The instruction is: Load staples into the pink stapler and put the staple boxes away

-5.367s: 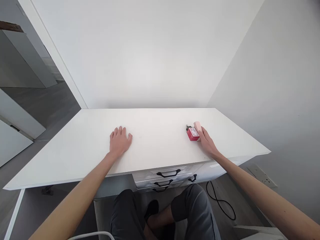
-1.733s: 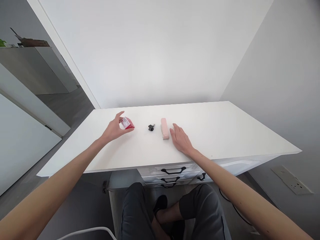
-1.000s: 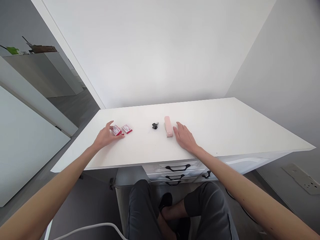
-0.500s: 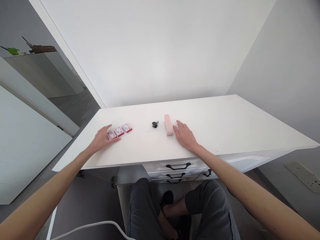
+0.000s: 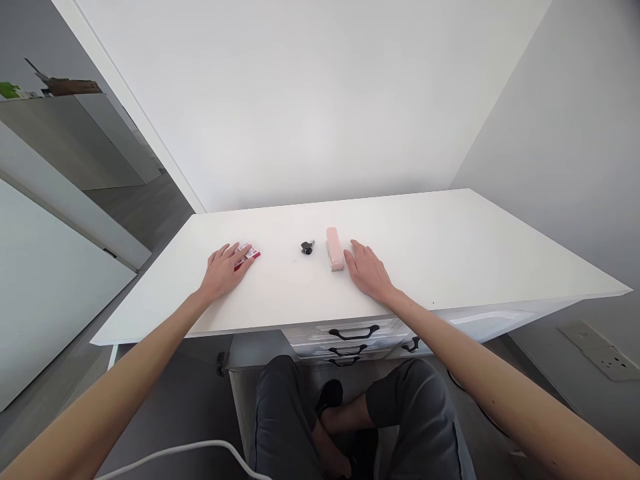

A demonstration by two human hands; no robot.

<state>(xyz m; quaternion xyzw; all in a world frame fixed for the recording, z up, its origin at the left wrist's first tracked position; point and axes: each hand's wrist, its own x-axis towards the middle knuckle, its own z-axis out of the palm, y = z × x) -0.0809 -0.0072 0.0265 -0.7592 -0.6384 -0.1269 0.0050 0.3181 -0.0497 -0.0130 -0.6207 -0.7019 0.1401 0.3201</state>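
Observation:
My left hand [image 5: 223,270] lies flat on the white desk [image 5: 430,253], fingers spread, covering small red-and-white boxes [image 5: 249,254]; only one box's end shows past my fingertips. My right hand [image 5: 367,270] rests flat and open on the desk just right of a pink stapler [image 5: 334,249], close to it or touching its side. A small black clip-like object [image 5: 307,247] sits between the boxes and the stapler.
White drawers with black handles [image 5: 353,332] sit under the desk front. My knees in dark trousers are below. A white wall stands behind the desk, a grey wall to the right. A white cable [image 5: 190,450] curves at the bottom left.
My left hand has slid right over the row of red boxes, which lay spread out beside it half a second ago. My right hand has stayed by the stapler.

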